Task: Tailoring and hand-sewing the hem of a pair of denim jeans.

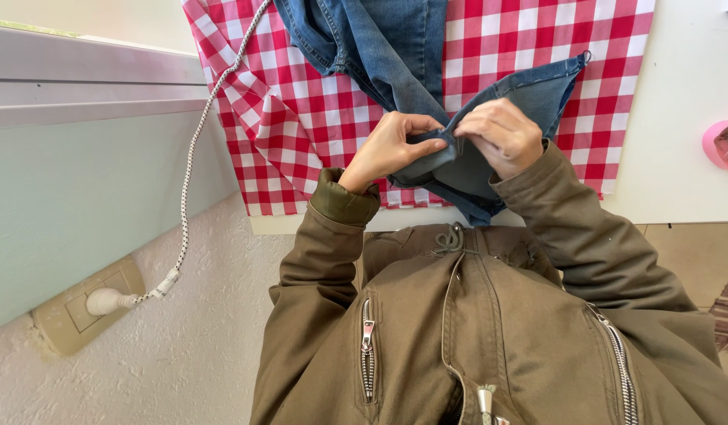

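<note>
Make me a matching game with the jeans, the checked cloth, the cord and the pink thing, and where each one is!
Things:
1. blue jeans
2. red and white checked cloth
3. white speckled cord
4. pink round thing

Places:
A. runs down to a plug in the wall socket
B. at the right edge of the white table
C. spread flat on the table under the jeans
D. pinched between the left hand and the right hand

Pairs: 1-D, 2-C, 3-A, 4-B
</note>
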